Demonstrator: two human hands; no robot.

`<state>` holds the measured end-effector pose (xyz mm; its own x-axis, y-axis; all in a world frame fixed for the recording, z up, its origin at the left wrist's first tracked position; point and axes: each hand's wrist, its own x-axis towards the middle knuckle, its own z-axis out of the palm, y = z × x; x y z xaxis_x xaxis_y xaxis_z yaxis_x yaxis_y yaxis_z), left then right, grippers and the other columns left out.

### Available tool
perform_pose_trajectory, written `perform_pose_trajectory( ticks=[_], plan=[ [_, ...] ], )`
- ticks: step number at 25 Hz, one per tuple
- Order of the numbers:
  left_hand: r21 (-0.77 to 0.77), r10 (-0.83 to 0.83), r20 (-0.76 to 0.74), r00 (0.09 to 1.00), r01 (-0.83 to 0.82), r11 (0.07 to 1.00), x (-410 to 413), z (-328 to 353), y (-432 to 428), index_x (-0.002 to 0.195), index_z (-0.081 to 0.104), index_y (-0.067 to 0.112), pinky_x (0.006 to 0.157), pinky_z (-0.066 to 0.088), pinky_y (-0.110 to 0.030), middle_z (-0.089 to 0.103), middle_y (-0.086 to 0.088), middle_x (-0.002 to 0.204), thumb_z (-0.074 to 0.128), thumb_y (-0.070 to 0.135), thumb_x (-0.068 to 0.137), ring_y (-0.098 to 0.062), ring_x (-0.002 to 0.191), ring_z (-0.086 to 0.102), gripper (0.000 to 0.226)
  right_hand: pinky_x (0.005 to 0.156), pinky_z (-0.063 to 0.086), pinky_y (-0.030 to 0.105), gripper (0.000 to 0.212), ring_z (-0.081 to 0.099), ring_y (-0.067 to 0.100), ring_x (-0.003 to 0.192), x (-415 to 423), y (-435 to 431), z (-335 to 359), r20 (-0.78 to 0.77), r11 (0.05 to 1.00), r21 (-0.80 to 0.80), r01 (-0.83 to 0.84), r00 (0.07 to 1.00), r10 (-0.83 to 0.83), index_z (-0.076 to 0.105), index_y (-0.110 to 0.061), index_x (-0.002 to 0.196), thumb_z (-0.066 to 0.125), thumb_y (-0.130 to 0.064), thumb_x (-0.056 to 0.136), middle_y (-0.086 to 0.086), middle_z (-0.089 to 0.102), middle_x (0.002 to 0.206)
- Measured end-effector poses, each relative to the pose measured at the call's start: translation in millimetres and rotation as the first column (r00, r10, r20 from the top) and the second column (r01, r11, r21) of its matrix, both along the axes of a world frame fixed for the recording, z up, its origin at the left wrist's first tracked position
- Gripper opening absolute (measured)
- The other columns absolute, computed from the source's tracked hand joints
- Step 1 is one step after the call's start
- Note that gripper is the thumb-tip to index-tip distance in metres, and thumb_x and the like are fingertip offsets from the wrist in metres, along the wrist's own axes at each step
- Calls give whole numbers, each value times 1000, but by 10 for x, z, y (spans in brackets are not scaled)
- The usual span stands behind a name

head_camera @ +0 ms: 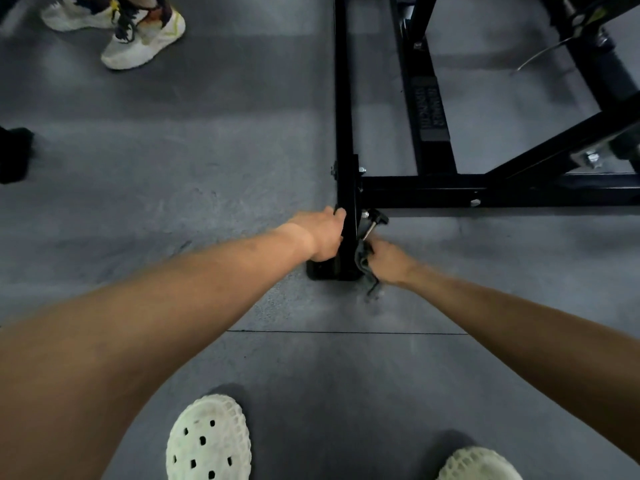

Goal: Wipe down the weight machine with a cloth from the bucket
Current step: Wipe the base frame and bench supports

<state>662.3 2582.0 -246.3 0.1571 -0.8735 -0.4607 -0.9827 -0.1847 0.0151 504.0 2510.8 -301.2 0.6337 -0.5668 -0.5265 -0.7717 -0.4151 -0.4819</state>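
Closest to me are the person's white perforated clogs, planted on the grey rubber floor, with both bare forearms stretched forward and down toward the corner of the weight machine. The left hand is wrapped around the left side of the black upright post low down, fingers curled over its edge, just above the foot plate. The right hand is closed around a bunched grey cloth, pressing it against the post's right face just below a black-knobbed pull pin; a tail of cloth hangs toward the floor. To my eye the job in hand is the bottom of this post. Doing it well means letting the left hand brace the frame while the right draws the cloth firmly down to the plate, then around the pin's shaft, where grime tends to collect. I would spread the cloth flatter for more contact and gather up the tail so it picks up no floor dirt. Beyond the corner, the crossbar runs off to the right, and farther in a rail carries a label plate; I guess these need wiping too. Another person's sneakers stand well apart at the far left. No bucket is in view.
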Motion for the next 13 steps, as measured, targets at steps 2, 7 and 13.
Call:
perform_pose_trajectory(
  ticks=[2,7,13],
  plan=[
    [28,-8,5,1000,8,1000,-12,-34,25,158,19,8,87,47,-46,43,-15,150,42,37,106,-37,126,56,64,94,48,38,34,61,41,118,-3,-42,-35,-42,997,-23,-73,997,72,58,-2,131,44,-6,99,25,64,128],
    [66,-13,-2,1000,13,998,-80,-38,15,163,4,7,102,45,-48,31,-13,162,36,48,107,-36,138,47,76,75,45,32,17,66,38,100,-172,59,-13,-146,941,-108,-320,942,304,66,-1,102,55,-11,96,22,68,107],
    [87,-12,20,1000,10,996,-108,-42,-48,162,6,5,96,47,-45,48,-16,151,39,51,106,-37,132,53,80,90,51,38,25,64,37,109,-130,-221,62,-226,899,-301,-318,940,256,65,-3,118,56,-5,96,16,59,120]
  ],
)
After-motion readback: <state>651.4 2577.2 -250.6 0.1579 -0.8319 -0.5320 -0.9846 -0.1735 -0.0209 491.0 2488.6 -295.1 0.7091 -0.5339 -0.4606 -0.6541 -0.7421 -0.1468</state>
